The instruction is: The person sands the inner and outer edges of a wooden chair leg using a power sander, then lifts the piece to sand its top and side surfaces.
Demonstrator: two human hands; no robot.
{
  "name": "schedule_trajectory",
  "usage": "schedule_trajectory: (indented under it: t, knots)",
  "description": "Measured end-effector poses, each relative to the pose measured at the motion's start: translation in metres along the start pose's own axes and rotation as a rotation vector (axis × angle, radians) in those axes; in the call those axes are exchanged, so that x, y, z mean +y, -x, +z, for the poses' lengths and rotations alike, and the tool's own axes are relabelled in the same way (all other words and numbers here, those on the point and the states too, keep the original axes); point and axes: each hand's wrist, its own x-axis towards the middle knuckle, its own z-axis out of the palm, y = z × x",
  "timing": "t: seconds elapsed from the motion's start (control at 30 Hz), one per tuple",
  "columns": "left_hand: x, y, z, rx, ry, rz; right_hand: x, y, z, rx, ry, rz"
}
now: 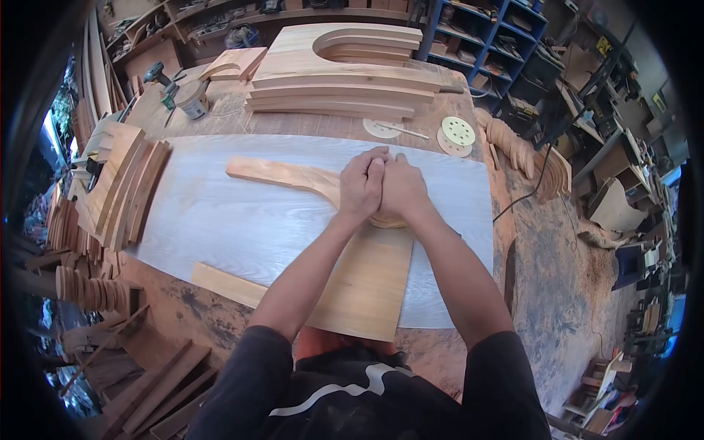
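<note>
A pale wooden piece (370,282) with a curved inner edge lies on the grey board (198,198); one arm of it reaches to the upper left, another shows at the lower left. My left hand (361,185) and my right hand (403,189) are side by side and touching, over the right part of the wood. Fingers of both hands are bent and pressed together. A rounded yellowish edge (387,222) shows just below my palms. The rest of what lies beneath the hands is hidden.
Stacked cut boards (345,73) stand at the back, with more boards (121,183) at the left. A green drill (155,73), a tin (192,100) and perforated discs (458,131) lie on the worktable (539,271). A black cable (532,192) crosses its right side.
</note>
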Motion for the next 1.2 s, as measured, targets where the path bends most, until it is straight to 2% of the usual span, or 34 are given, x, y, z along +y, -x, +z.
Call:
schedule_trajectory:
  t: [0.03,0.07,0.13,0.23,0.33,0.37,0.43,0.5,0.6,0.7,0.9,1.2]
  knots:
    - [0.003,0.008,-0.001,0.092,-0.083,0.040,0.007,-0.009,0.005,-0.021,0.042,0.026]
    - [0.007,0.024,-0.014,0.003,-0.125,-0.007,0.013,-0.017,0.010,-0.040,0.082,0.057]
    - [0.000,0.070,-0.047,0.004,-0.199,-0.098,0.022,-0.028,0.014,-0.022,0.087,0.112]
    - [-0.015,0.138,-0.140,0.086,-0.491,-0.090,0.023,-0.038,0.013,-0.006,0.082,0.184]
    - [-0.025,0.178,-0.251,0.219,-0.781,-0.234,0.005,-0.050,0.003,-0.049,0.061,0.224]
    - [-0.027,0.185,-0.277,0.227,-0.782,-0.240,-0.004,-0.055,0.001,-0.090,0.035,0.259]
    - [-0.029,0.197,-0.315,0.211,-0.990,-0.277,-0.020,-0.068,0.005,-0.098,0.045,0.253]
    - [-0.036,0.203,-0.325,0.201,-1.009,-0.250,-0.042,-0.081,0.012,-0.093,0.058,0.247]
    - [-0.035,0.203,-0.312,-0.085,-1.098,-0.353,-0.078,-0.102,0.021,-0.042,0.123,0.208]
    - [-0.033,0.202,-0.312,-0.052,-1.055,-0.301,-0.114,-0.123,0.030,-0.076,0.139,0.192]
    - [-0.033,0.200,-0.315,-0.030,-1.033,-0.278,-0.186,-0.158,0.044,-0.012,0.157,0.150]
    - [-0.035,0.196,-0.322,-0.007,-0.938,-0.239,-0.281,-0.229,0.068,-0.105,0.098,0.126]
